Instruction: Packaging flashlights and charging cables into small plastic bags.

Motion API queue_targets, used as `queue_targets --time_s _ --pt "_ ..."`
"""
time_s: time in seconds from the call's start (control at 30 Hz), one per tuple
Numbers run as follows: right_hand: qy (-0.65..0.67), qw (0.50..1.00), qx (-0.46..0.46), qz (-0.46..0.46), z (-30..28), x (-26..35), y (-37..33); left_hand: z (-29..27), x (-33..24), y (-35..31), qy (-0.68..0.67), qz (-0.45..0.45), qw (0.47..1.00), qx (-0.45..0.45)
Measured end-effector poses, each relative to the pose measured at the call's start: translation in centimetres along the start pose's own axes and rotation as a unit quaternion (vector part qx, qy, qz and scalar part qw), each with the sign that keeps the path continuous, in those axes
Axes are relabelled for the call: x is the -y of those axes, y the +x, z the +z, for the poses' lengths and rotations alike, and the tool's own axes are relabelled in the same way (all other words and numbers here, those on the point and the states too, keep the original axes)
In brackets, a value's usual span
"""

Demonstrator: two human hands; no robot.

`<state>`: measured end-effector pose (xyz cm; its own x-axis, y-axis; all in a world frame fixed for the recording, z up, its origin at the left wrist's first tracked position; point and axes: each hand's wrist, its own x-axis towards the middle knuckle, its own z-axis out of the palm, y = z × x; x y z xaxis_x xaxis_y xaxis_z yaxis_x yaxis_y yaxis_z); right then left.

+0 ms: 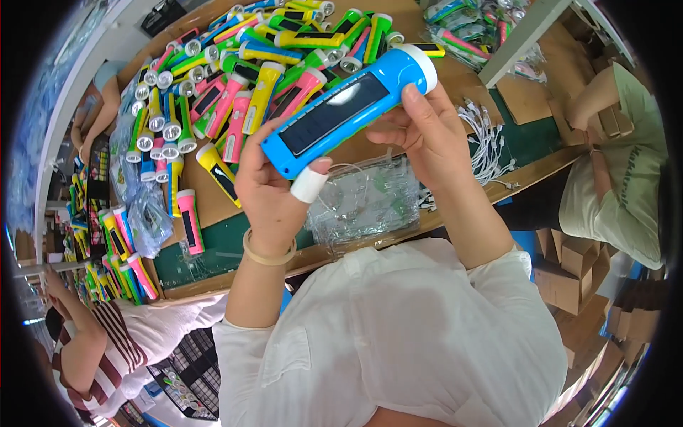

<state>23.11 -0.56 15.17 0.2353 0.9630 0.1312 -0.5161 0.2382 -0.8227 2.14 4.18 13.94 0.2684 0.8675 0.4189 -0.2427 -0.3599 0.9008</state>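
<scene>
A blue flashlight [380,85] with a dark solar panel along its side and a white head is held up over the table, tilted with the head to the upper right. My left hand [270,196] is closed round its tail end, and a white wrap [308,185] covers the thumb. At the head end, my right hand [434,135] grips the flashlight with the thumb on top and the fingers underneath. Below lies a stack of clear plastic bags [370,203]. A bundle of white cables [484,146] lies to the right of my right hand.
A large heap of coloured flashlights [235,107] covers the table's far left. Bagged flashlights [462,32] lie at the far right, beside a pale post [523,43]. One person [615,171] is at the right, another [107,349] at the lower left. Cardboard boxes [569,277] stand at the right.
</scene>
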Motion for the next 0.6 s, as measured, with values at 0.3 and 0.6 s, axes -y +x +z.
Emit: queue_targets --time_s 0.3,0.6 --pt "-0.057 0.97 -0.004 -0.235 1.4 7.6 -2.2 4.8 -8.8 5.2 -0.059 -0.004 0.997 0.047" --pt "-0.052 0.96 0.025 -0.275 1.6 9.4 -3.3 5.6 -11.6 5.9 -0.054 0.035 0.995 0.071"
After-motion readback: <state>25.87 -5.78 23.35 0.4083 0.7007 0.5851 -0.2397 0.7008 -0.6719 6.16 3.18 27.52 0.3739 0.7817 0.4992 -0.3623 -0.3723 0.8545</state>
